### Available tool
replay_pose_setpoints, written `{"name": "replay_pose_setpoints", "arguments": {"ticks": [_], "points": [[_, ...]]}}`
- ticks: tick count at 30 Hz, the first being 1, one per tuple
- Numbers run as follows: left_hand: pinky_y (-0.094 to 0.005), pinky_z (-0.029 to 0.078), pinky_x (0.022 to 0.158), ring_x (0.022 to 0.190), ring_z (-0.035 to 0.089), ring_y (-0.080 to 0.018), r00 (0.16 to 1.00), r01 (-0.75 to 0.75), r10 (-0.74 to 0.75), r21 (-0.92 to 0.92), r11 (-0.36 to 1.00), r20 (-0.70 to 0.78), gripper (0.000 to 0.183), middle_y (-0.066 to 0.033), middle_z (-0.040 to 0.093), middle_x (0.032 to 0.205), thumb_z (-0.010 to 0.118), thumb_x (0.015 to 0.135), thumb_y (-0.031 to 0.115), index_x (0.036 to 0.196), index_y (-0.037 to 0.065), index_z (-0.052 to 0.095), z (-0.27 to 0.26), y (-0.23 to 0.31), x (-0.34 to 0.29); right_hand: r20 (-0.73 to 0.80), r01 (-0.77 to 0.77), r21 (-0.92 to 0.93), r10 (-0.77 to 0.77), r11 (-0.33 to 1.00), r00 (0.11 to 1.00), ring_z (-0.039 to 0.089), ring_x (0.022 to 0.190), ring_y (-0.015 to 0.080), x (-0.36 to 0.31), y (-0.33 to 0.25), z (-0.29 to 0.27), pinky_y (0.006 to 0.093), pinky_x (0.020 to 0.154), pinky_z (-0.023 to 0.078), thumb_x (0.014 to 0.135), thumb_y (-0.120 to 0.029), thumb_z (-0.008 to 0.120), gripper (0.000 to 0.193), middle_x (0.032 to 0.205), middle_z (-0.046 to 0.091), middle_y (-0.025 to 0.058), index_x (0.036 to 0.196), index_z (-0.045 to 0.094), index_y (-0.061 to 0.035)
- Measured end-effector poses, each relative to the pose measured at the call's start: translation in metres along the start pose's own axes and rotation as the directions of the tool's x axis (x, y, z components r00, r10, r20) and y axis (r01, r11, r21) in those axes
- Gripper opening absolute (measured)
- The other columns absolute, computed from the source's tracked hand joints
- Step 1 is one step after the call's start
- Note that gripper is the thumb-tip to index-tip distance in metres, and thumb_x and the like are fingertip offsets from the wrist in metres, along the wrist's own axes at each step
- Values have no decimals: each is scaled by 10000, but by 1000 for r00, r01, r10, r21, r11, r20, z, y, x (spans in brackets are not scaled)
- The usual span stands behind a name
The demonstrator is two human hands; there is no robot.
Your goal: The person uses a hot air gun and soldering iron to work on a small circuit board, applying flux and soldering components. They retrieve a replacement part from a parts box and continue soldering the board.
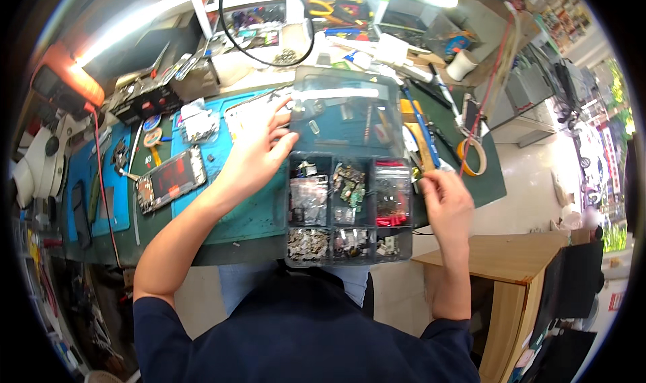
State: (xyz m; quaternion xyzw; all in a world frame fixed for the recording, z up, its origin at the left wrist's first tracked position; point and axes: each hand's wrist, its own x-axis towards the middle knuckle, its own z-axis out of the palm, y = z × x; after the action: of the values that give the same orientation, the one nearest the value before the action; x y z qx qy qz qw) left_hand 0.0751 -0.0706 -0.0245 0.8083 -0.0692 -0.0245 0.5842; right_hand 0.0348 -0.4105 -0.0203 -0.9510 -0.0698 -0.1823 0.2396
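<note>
A clear plastic parts box (pixel 350 245) with several compartments of small metal and electronic bits lies at the near edge of the workbench. Its transparent lid (pixel 346 110) stands open behind it. My left hand (pixel 259 151) rests at the box's upper left corner, fingers on the lid's left edge. To the right of the box, my right hand (pixel 445 196) has its fingers pinched together; whether it holds something small I cannot tell.
A phone with its back off (pixel 171 179) lies on a blue work mat (pixel 232 208). A roll of tape (pixel 473 156) sits at the right. Tools, pliers and small drawers crowd the back. A wooden table (pixel 511 255) stands lower right.
</note>
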Motion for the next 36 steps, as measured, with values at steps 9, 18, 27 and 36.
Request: {"name": "replay_pose_setpoints", "arguments": {"ticks": [9,18,27,36], "points": [[-326,566,865,1055,659,-194,996,-50,61,148,988,-71,604,-187,620,1334,679,953,68,1512,58,448,2,-12,2,-38,106,-346,-127,932,991,641,799,247,18,-1,16,374,642,514,859,-140,764,105,866,583,38,864,666,-101],[-293,530,780,951,638,-154,972,-157,205,340,927,-112,574,-103,618,1345,683,940,74,1477,63,479,0,-6,-3,-111,18,-199,-41,980,993,631,673,168,19,3,2,336,622,509,876,-133,774,139,817,633,27,890,653,-67],[-308,516,847,1007,635,-180,931,-256,337,404,878,-142,606,-101,629,1346,683,927,71,1492,53,465,-7,23,-17,-79,2,-338,-31,941,996,625,680,202,-7,6,2,359,619,502,888,-135,758,111,782,642,37,875,665,-76],[-343,524,840,953,668,-216,886,-185,379,545,818,-268,496,-106,708,1132,722,864,-36,1343,38,616,-42,1,-94,-548,93,282,80,955,833,531,664,67,-4,8,-49,201,578,423,995,-42,651,86,821,652,43,1029,689,27]]}}
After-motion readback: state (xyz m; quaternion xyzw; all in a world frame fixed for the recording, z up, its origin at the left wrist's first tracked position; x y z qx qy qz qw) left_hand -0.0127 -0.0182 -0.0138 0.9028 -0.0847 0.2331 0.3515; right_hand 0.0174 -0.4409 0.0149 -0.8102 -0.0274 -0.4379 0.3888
